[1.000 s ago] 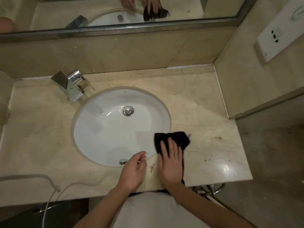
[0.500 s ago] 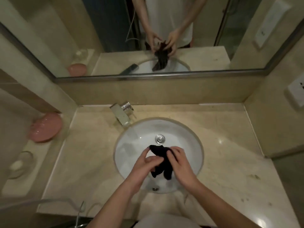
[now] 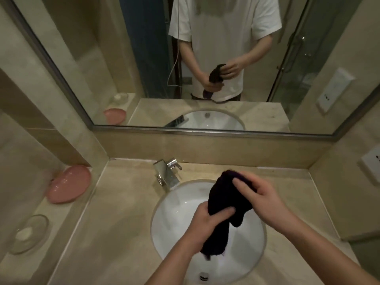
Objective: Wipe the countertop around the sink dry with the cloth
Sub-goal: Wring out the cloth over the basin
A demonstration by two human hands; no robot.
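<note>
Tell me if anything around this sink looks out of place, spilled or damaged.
Nothing stands out. Both hands, left hand and right hand, grip the dark cloth bunched above the sink, off the countertop. The faucet sits at the basin's rear rim and looks intact.

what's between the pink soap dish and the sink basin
In the head view, mostly bare countertop lies between the pink soap dish and the sink basin; the chrome faucet stands further back, at the basin's rear rim.

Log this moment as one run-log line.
phase: wringing | dark cloth: held over sink | left hand: grips lower part | right hand: grips top
</note>
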